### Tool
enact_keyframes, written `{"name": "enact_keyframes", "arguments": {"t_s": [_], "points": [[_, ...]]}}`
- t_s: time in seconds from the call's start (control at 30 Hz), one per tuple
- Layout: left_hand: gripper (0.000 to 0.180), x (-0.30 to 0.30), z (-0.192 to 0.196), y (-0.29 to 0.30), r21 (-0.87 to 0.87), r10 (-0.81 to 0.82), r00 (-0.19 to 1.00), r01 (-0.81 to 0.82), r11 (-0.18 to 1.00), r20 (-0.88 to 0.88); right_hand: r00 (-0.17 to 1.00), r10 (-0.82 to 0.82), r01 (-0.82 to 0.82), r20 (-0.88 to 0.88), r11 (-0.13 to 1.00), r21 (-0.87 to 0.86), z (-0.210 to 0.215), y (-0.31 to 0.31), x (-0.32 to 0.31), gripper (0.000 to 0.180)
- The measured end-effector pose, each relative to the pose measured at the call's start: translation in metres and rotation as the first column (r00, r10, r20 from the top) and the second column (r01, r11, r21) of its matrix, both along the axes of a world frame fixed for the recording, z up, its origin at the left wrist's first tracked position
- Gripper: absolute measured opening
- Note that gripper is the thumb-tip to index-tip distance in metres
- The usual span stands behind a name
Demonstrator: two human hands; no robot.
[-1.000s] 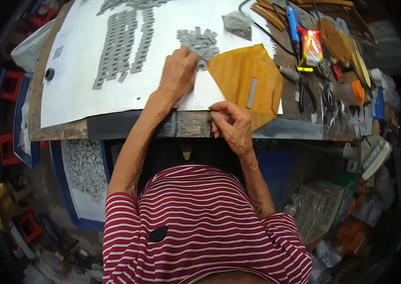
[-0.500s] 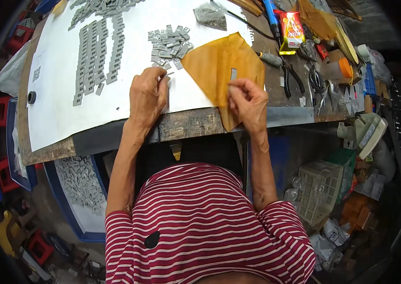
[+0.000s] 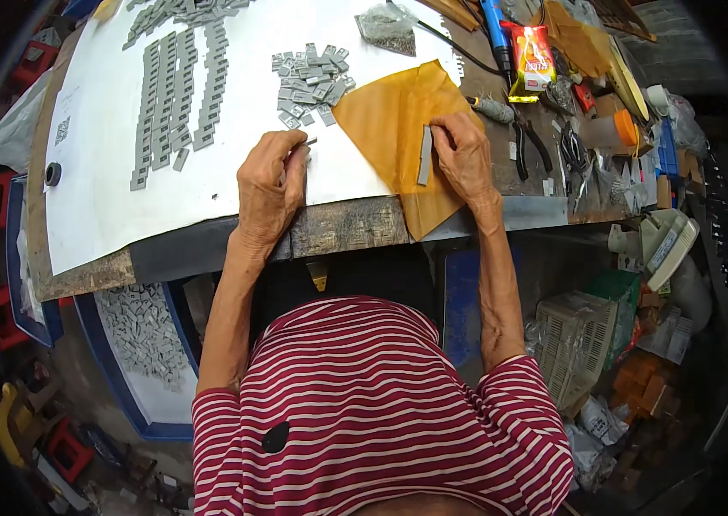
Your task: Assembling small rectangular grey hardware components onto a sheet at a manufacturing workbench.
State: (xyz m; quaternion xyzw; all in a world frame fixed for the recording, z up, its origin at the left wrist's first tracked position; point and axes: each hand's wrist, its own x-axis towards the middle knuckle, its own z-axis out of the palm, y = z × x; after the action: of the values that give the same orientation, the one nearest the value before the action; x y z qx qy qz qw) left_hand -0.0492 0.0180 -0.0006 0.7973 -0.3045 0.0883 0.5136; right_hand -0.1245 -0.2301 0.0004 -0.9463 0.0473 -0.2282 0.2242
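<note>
My right hand (image 3: 464, 155) rests on an orange-brown sheet (image 3: 390, 129) that hangs over the bench's front edge, its fingers pinching a narrow grey strip (image 3: 424, 155) lying on the sheet. My left hand (image 3: 271, 185) lies on the white board (image 3: 123, 215) near the front edge, fingers closed on a small thin grey piece (image 3: 308, 143). Just beyond both hands sits a loose heap of small grey parts (image 3: 310, 82). Further left, more grey parts lie in long rows (image 3: 170, 103).
Tools clutter the bench's right side: a blue tool (image 3: 494, 26), pliers (image 3: 525, 146), a red-and-yellow packet (image 3: 533, 56), a small clear bag of parts (image 3: 388, 26). Below the bench at left, a blue tray (image 3: 136, 344) holds grey parts. A mesh basket (image 3: 583, 344) stands at lower right.
My left hand drew back from the grey heap to the board's front edge. My right hand rose from the bench edge onto the orange-brown sheet and took hold of the grey strip.
</note>
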Motion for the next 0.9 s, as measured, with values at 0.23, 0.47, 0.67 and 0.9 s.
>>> {"name": "enact_keyframes", "arguments": {"t_s": [0.23,0.47,0.67,0.9], "points": [[0.014,0.001,0.0,0.0,-0.005,-0.019,0.999,0.019,1.0,0.046,0.992,0.11,-0.119,-0.059,0.972,-0.201,0.002,-0.004,0.004,0.006],[0.014,0.0,0.003,0.001,-0.04,-0.009,1.0,0.01,0.999,0.012,0.985,0.155,-0.171,-0.078,0.939,-0.299,0.0,-0.007,0.006,0.008],[0.013,-0.001,0.002,0.002,-0.036,-0.012,1.0,0.013,0.999,0.014,0.985,0.159,-0.171,-0.065,0.933,-0.318,-0.004,-0.009,0.009,0.01],[0.012,0.0,0.001,0.002,-0.037,-0.005,1.0,0.006,0.999,0.016,0.985,0.162,-0.175,-0.067,0.927,-0.333,-0.005,-0.012,0.009,0.011]]}}
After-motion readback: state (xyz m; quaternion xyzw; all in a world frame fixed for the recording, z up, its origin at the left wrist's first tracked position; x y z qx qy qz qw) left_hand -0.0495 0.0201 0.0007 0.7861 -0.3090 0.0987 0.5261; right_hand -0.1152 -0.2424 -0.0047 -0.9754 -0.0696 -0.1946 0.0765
